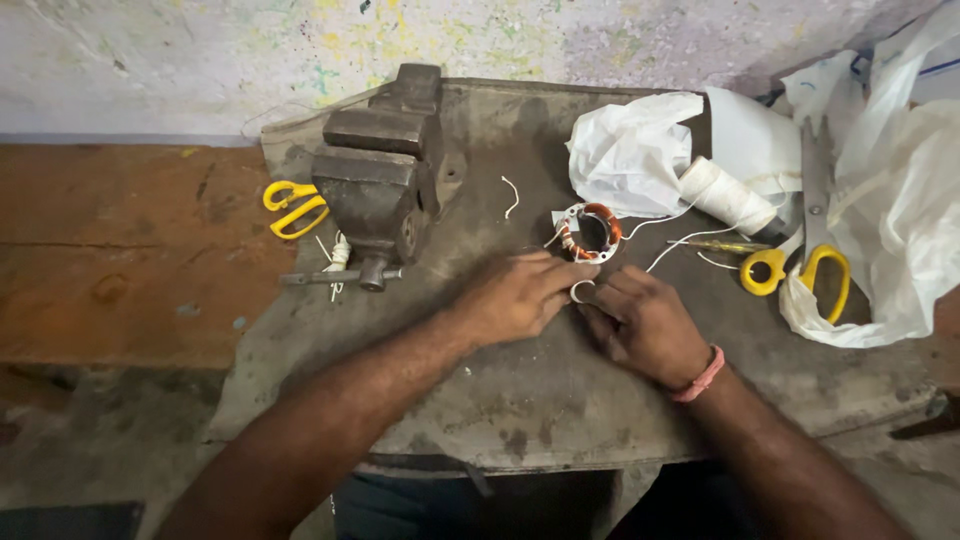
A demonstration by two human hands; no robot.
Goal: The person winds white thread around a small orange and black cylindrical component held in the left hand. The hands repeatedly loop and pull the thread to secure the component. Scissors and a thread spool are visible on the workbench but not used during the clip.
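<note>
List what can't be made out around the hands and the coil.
Head view:
- Left hand and right hand: fingertips blurred, so each grip on the white loop is unclear.
- Stator coil: near rim hidden by the fingers.
- Scissors: blade tips hidden among plastic bags.

Paint-flecked wall [300, 40], worn grey workbench [560, 400], dim light

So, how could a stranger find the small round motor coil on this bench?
Start at the heavy iron vise on the grey bench. Look right, just above the left hand: a metal ring wound with orange-copper wire. Nothing else nearby is ring-shaped with copper.
</note>
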